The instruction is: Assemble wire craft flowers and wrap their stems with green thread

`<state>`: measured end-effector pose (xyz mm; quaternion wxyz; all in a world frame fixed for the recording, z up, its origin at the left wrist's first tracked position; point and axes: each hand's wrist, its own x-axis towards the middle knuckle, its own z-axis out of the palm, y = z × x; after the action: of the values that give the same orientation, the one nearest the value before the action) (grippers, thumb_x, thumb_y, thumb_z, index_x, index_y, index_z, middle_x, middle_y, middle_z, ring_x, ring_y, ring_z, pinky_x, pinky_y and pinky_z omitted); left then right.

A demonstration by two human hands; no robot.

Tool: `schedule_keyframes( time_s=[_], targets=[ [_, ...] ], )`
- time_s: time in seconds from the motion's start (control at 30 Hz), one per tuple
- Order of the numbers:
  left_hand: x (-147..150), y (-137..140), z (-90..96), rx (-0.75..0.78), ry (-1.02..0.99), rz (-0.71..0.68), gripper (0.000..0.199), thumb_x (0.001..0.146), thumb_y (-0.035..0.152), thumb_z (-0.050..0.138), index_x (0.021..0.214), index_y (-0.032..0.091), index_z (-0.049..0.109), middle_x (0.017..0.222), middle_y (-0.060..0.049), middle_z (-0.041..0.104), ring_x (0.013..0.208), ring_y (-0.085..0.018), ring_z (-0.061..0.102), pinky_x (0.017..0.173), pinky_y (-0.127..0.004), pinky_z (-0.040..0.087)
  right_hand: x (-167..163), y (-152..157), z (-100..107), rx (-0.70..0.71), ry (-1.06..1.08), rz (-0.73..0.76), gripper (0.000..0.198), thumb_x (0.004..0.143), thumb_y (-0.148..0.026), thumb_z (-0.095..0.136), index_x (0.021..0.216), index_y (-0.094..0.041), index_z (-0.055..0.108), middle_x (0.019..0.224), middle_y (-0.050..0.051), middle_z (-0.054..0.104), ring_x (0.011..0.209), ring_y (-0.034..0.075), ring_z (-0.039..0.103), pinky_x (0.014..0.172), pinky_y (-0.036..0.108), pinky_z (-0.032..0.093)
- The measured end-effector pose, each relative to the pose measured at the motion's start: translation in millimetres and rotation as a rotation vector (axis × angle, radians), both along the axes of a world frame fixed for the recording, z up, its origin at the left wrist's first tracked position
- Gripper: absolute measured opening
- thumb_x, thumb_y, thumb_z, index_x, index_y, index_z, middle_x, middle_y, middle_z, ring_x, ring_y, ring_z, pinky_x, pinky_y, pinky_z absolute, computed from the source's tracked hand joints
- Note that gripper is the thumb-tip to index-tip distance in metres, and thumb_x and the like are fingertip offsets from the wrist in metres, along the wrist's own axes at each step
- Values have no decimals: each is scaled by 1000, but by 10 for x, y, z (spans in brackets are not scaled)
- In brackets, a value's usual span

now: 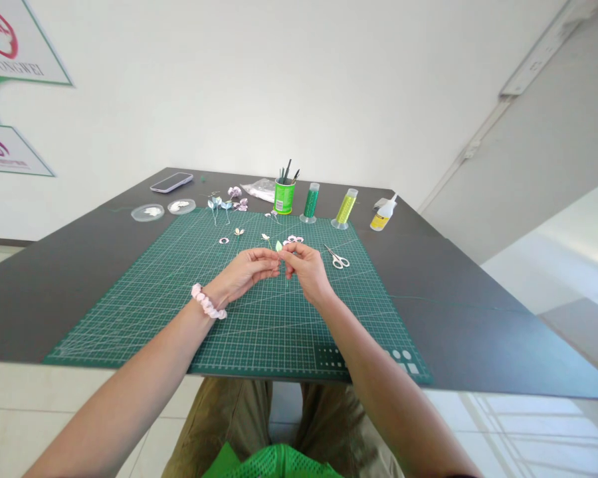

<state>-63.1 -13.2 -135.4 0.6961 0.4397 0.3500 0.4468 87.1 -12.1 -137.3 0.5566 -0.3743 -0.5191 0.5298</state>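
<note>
Phone [172, 182], cutting mat [162, 292] on dark table [458, 318]

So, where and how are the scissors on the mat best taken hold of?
Probably by the white finger loops, with the nearer right hand, once free, coming from the near right side: the scissors lie flat on the cutting mat, loops at the near right and blades pointing away to the left.

The right hand [306, 269] covers the lower part of a pale green leaf [279, 246] and some white pieces [294, 238] beyond it; whether the left hand [253, 267] grips anything is too small to tell. Toward the far edge of the table [458, 292], a green can [284, 198] hides the lower ends of dark tools [288, 170]. Near the far right corner, a bottle [383, 215] partly hides a greyish thing [380, 203]. Both forearms [124, 382] are cut off.
</note>
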Motion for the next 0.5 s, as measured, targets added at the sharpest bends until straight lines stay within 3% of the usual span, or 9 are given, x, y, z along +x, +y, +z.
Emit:
schedule_keyframes(
  time_s=[0.23, 0.5],
  targets=[
    [31, -8, 14, -7, 56, 33, 8, 72, 11, 75, 77, 10, 69, 71, -2, 67, 61, -7, 62, 63, -19, 52, -32, 9, -48, -6, -20, -38, 18, 71, -32, 67, 64, -19, 57, 42, -9, 45, 36, 7, 39, 39, 22, 32],
    [72, 0, -36, 185, 214, 134, 19, 68, 25, 77, 68, 14, 62, 63, 1, 62, 55, -8, 53, 56, -22, 44, -63, 37, -114, 29, -184, -101, 17, 77, -25, 59, 62, -22, 52, 45, -8, 46, 38, 9, 39, 40, 24, 31]
  ],
)
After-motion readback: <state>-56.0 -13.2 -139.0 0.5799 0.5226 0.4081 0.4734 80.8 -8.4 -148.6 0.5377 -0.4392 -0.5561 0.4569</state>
